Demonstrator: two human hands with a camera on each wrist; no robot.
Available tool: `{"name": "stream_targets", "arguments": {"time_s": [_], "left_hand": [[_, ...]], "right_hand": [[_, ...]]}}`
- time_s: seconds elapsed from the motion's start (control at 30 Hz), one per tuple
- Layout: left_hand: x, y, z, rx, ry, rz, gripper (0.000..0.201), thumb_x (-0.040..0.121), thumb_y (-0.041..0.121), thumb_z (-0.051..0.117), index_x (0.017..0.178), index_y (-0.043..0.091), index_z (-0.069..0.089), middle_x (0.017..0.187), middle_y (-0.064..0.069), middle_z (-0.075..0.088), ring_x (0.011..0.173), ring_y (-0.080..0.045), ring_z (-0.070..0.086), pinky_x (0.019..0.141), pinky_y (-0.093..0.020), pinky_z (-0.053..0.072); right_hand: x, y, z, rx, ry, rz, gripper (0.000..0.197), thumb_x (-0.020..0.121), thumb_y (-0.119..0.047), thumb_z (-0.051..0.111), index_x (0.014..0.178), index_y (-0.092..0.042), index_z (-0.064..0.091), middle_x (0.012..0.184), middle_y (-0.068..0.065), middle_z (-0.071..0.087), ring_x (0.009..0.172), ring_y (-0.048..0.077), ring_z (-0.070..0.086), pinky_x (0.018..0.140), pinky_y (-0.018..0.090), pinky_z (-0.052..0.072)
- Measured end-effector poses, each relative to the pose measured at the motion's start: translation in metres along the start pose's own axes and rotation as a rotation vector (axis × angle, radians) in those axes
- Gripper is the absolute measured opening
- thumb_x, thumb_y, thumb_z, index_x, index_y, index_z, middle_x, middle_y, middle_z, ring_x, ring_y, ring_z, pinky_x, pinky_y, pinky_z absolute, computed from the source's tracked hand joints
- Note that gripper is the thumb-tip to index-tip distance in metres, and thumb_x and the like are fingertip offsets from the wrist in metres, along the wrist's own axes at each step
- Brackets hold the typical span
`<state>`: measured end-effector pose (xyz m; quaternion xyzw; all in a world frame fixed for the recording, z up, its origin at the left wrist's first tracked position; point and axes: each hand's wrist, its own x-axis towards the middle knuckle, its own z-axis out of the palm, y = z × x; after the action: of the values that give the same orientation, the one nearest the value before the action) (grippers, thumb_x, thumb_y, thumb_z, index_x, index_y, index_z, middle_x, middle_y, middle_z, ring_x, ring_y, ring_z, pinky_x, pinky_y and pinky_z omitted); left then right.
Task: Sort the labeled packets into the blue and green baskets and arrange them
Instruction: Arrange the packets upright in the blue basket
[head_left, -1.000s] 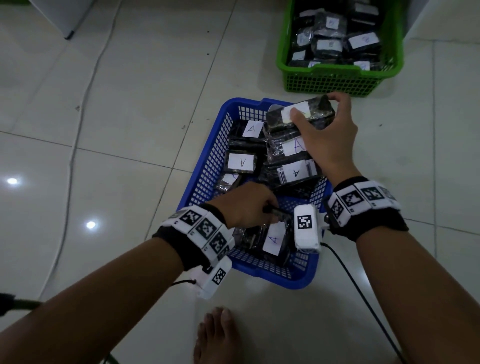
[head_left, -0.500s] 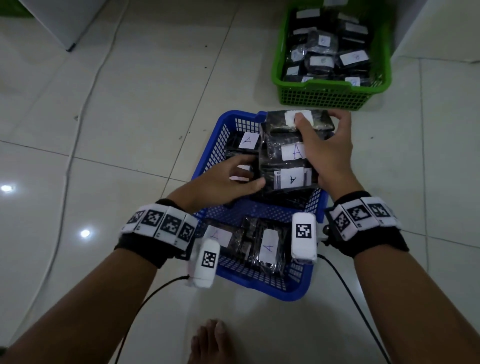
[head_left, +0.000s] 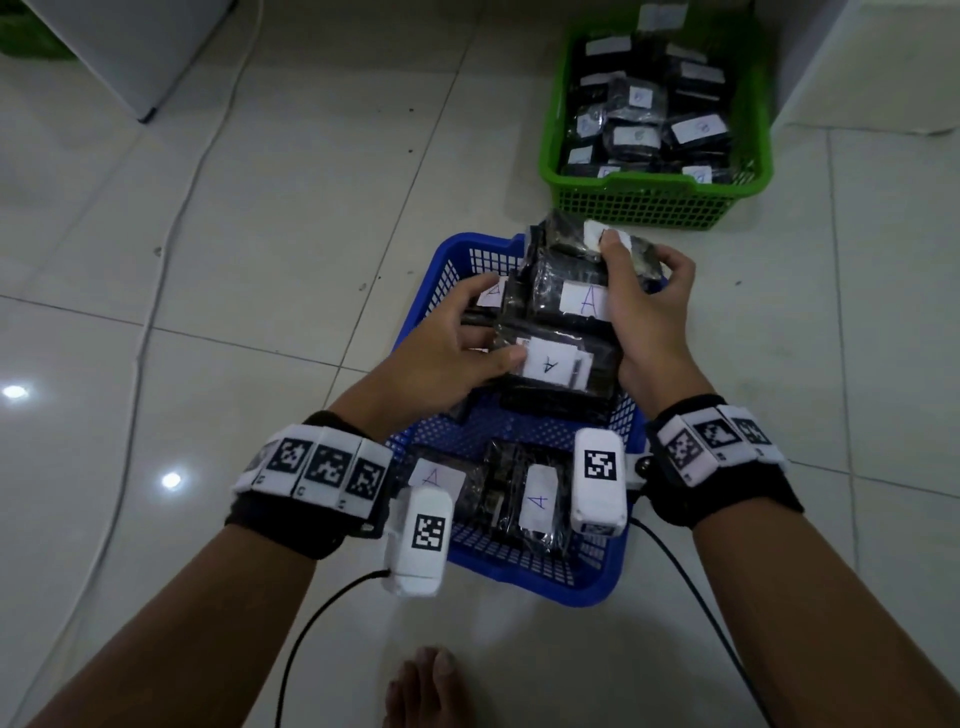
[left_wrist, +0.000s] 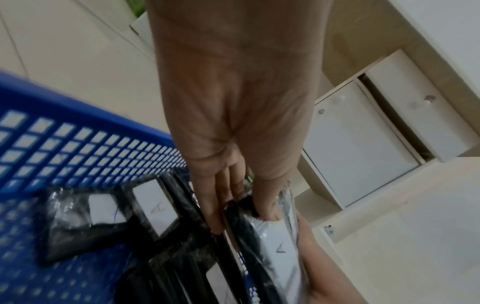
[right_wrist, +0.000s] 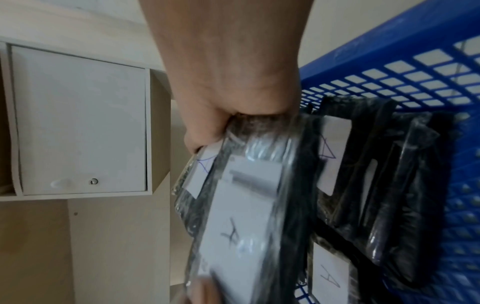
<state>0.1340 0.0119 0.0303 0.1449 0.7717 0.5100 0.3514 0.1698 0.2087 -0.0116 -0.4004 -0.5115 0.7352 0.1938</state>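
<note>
A blue mesh basket (head_left: 582, 584) sits on the floor in front of me. Over its far half both hands hold a stack of black packets (head_left: 558, 332) with white "A" labels. My left hand (head_left: 457, 348) grips the stack's left side, thumb on the lowest label. My right hand (head_left: 641, 301) grips its right side and top, fingers curled over the uppermost packet. Two more "A" packets (head_left: 535, 501) lie at the basket's near end. The left wrist view shows the left hand (left_wrist: 241, 201) pinching the packets (left_wrist: 275, 236). The right wrist view shows the packets (right_wrist: 241, 216) in the right hand (right_wrist: 221, 127).
A green basket (head_left: 649, 200) filled with labeled black packets stands on the tiles beyond the blue one, to the right. A white cable (head_left: 156, 291) runs across the floor at left. White cabinets (head_left: 130, 47) stand at the back. My bare foot (head_left: 426, 691) is near the bottom edge.
My left hand left the near packets and moved forward to grip the stack's left side. Both hands have gathered the far packets into one stack and lifted it.
</note>
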Motion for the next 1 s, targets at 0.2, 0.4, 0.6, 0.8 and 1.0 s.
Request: {"name": "stream_targets", "arguments": {"time_s": [0.2, 0.4, 0.6, 0.8, 1.0], "left_hand": [[-0.014, -0.027, -0.037, 0.692, -0.167, -0.014, 0.037, 0.102, 0.006, 0.052, 0.121, 0.036, 0.058, 0.106, 0.005, 0.063, 0.084, -0.02, 0.065, 0.071, -0.033, 0.056], [-0.006, -0.063, -0.018, 1.1, -0.184, -0.051, 0.034, 0.098, 0.015, 0.059, 0.13, 0.029, 0.06, 0.116, -0.007, 0.053, 0.102, -0.027, 0.059, 0.089, -0.039, 0.052], [-0.006, -0.064, -0.012, 1.177, -0.245, -0.01, 0.048, 0.084, 0.064, 0.066, 0.124, 0.039, 0.056, 0.116, 0.004, 0.056, 0.103, -0.016, 0.055, 0.088, -0.043, 0.054], [-0.005, -0.061, -0.004, 1.37, -0.24, -0.112, 0.047, 0.096, 0.052, 0.059, 0.126, 0.017, 0.057, 0.115, -0.009, 0.065, 0.108, -0.029, 0.062, 0.091, -0.043, 0.055], [0.004, -0.066, -0.01, 1.14, -0.344, -0.01, 0.037, 0.094, 0.02, 0.07, 0.131, 0.013, 0.067, 0.125, -0.009, 0.067, 0.116, -0.024, 0.061, 0.096, -0.027, 0.042]], "right_hand": [[-0.001, -0.013, -0.004, -0.07, 0.088, -0.172, 0.054, 0.078, -0.043, 0.078, 0.118, -0.03, 0.045, 0.101, -0.014, 0.061, 0.081, -0.002, 0.064, 0.063, 0.012, 0.05], [-0.004, -0.009, 0.0, -0.082, 0.06, -0.184, 0.056, 0.078, -0.041, 0.079, 0.12, -0.026, 0.047, 0.101, -0.01, 0.063, 0.075, -0.004, 0.065, 0.06, 0.012, 0.05], [-0.005, -0.005, 0.002, -0.09, 0.043, -0.195, 0.055, 0.078, -0.04, 0.079, 0.121, -0.025, 0.047, 0.103, -0.009, 0.063, 0.066, -0.014, 0.06, 0.057, 0.008, 0.046], [-0.004, -0.001, -0.002, -0.14, 0.032, -0.187, 0.056, 0.074, -0.049, 0.079, 0.117, -0.034, 0.047, 0.108, -0.01, 0.063, 0.091, 0.004, 0.065, 0.072, 0.016, 0.053], [0.0, 0.004, -0.004, -0.165, 0.049, -0.179, 0.056, 0.069, -0.056, 0.079, 0.111, -0.038, 0.046, 0.114, -0.003, 0.064, 0.097, 0.012, 0.066, 0.08, 0.027, 0.057]]}}
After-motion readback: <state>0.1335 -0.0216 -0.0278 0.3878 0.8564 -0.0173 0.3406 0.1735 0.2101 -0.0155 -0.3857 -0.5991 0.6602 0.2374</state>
